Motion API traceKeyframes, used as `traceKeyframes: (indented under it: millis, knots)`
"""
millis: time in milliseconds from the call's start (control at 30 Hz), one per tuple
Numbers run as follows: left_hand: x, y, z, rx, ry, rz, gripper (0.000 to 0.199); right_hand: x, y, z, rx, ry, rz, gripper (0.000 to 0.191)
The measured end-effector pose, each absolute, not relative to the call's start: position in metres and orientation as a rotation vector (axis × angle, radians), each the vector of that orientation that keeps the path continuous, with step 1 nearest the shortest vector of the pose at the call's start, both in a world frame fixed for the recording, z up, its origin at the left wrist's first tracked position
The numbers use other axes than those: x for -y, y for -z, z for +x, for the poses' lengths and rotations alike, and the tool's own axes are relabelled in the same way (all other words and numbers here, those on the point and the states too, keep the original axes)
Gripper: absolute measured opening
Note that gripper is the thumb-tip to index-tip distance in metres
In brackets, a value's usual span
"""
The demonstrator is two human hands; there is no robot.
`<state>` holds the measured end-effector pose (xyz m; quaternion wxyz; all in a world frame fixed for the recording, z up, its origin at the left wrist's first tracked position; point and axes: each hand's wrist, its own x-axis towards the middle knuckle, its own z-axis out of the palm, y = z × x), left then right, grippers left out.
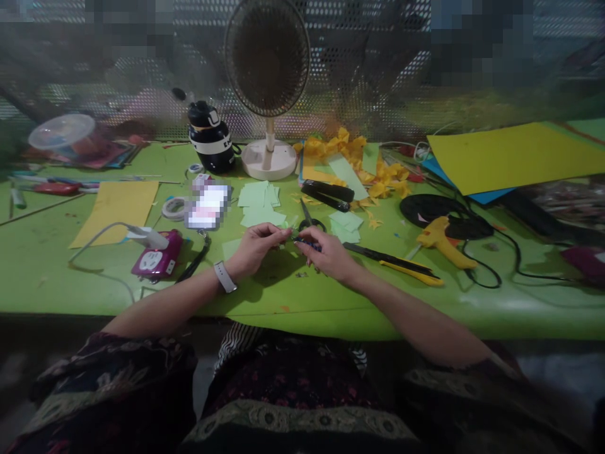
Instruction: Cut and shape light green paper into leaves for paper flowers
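Observation:
My left hand (258, 248), with a pale watch strap at the wrist, pinches a small piece of green paper (289, 232) between thumb and fingertips. Close against it, my right hand (331, 257) is closed on a small dark object (309, 244) whose kind I cannot make out, its tip meeting the paper. Just beyond the hands lies a pair of scissors (307, 214) with black handles. Light green paper squares (259, 197) are stacked past my left hand, and more green squares (346, 224) lie beyond my right.
A black stapler (328, 194), yellow paper flowers (390, 180), a yellow cutter (411, 271) and a yellow glue gun (444, 243) with its cord lie to the right. Leftward are a phone (208, 207), tape roll (174, 209) and magenta adapter (158, 258). A fan (269, 157) and bottle (211, 142) stand behind.

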<state>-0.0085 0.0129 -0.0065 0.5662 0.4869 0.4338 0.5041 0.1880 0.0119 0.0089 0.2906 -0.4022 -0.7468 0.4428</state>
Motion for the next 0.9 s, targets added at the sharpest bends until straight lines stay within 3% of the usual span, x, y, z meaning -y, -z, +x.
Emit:
traceKeyframes:
  millis: [533, 700, 900]
  knots:
    - [-0.0121, 0.0050, -0.0095, -0.942, -1.180, 1.199, 0.022, -0.0120, -0.0087, 0.1894, 1.907, -1.401, -1.019, 0.015]
    - [-0.0120, 0.0046, -0.0095, -0.947, -1.245, 1.182, 0.024, -0.0091, -0.0087, 0.1882, 1.889, -1.337, -1.005, 0.024]
    - [-0.0144, 0.0094, -0.0106, -0.957, -1.211, 1.191, 0.022, -0.0109, -0.0024, 0.1883, 1.871, -1.338, -1.038, 0.021]
